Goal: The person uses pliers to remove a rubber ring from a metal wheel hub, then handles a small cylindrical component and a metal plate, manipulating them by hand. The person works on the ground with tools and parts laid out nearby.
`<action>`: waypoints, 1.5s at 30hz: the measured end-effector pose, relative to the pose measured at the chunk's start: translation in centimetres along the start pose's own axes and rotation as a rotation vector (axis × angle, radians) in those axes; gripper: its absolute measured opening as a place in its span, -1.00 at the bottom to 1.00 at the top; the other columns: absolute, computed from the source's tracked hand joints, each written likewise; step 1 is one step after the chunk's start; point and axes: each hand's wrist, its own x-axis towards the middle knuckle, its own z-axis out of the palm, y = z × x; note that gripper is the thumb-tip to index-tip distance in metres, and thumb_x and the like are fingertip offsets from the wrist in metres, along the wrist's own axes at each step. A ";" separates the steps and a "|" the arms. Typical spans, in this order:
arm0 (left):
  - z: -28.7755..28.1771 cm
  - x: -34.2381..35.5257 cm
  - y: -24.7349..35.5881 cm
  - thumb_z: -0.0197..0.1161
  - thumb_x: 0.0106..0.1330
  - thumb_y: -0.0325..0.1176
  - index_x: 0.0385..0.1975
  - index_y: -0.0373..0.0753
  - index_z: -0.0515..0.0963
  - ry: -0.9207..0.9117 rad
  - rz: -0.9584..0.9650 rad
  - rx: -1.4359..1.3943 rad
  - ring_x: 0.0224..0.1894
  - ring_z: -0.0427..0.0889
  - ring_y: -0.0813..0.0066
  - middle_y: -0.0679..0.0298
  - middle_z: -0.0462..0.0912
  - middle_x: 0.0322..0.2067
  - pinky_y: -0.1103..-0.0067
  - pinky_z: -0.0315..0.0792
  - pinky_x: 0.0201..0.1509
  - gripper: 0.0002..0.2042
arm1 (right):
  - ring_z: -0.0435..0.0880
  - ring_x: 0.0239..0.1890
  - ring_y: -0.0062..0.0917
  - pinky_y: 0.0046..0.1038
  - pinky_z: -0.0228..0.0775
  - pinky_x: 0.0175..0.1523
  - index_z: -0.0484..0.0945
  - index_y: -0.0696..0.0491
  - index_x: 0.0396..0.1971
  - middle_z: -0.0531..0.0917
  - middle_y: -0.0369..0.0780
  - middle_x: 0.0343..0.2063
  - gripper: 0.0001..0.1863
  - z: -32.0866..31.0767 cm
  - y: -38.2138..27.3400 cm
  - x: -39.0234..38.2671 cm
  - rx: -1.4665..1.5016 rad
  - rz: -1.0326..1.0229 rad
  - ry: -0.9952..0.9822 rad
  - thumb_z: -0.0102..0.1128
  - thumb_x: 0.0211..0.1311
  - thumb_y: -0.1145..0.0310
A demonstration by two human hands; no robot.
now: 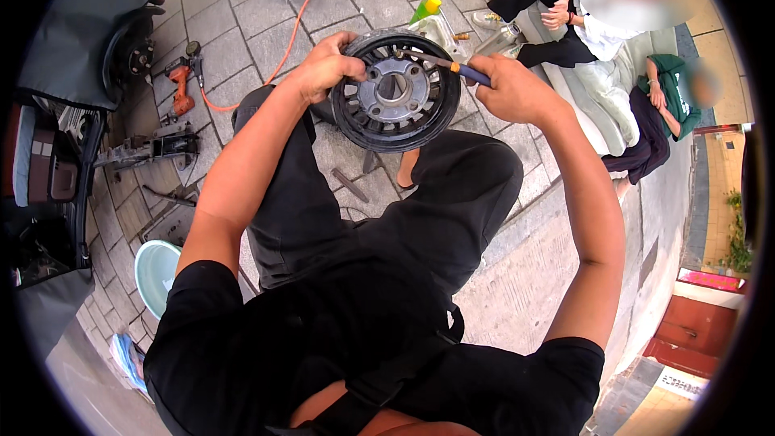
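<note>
Left hand (329, 66) is clamped on the black wheel (391, 111) at its 10 o'clock, with the wheel sitting around 12 in the head view. Right hand (517, 87) is wrapped round a blue-and-orange-handled tool (470, 73) angling in from about 2:30, tip over the wheel's 12, though I can't tell if it's touching.

An orange hose (300, 18) crosses grey paving (242, 24); a pale basin (148, 265) stands left

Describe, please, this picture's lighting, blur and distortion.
Head view: soft daylight, the round black-silver metal wheel fairly clear; head view: fisheye curvature bends grey stone paving near the border; head view: blurred patches cover the heads of a white-topped person and green-topped person.
</note>
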 end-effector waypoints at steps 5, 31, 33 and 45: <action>0.3 0.3 -0.2 0.35 -0.06 -0.62 0.28 -0.56 0.38 -0.035 -0.092 0.009 -0.14 0.71 0.25 0.01 0.66 -0.08 0.39 0.66 -0.01 -0.26 | 0.62 -0.06 0.06 -0.08 0.48 0.08 0.56 0.12 0.02 0.59 0.06 -0.16 -0.67 1.6 0.6 -0.6 -0.072 -0.024 0.044 0.16 0.24 0.48; 0.3 0.6 0.0 0.46 -0.10 -0.55 0.25 -0.49 0.46 -0.185 -0.059 0.222 -0.05 0.68 0.30 0.03 0.69 -0.02 0.44 0.58 0.06 -0.25 | 0.62 -0.22 -0.25 -0.27 0.47 -0.07 0.59 0.15 -0.16 0.56 -0.10 -0.26 -0.78 4.5 1.6 -1.8 0.108 -0.080 0.124 0.16 0.18 0.48; 0.7 0.6 -0.2 0.47 -0.12 -0.55 0.24 -0.48 0.47 -0.206 -0.002 0.260 -0.03 0.68 0.31 0.05 0.69 -0.02 0.44 0.58 0.08 -0.25 | 0.56 -0.34 -0.41 -0.35 0.45 -0.17 0.57 0.15 -0.19 0.54 -0.19 -0.37 -0.81 3.9 1.6 -2.2 0.276 0.071 -0.039 0.14 0.19 0.50; 1.3 0.7 -0.6 0.45 -0.11 -0.57 0.20 -0.45 0.50 -0.307 0.028 0.335 -0.02 0.69 0.31 0.06 0.70 -0.03 0.47 0.58 0.09 -0.29 | 0.47 -0.42 -0.62 -0.50 0.36 -0.31 0.53 0.09 -0.25 0.54 -0.34 -0.45 -0.85 5.7 2.3 -4.1 0.628 0.232 -0.230 0.13 0.17 0.49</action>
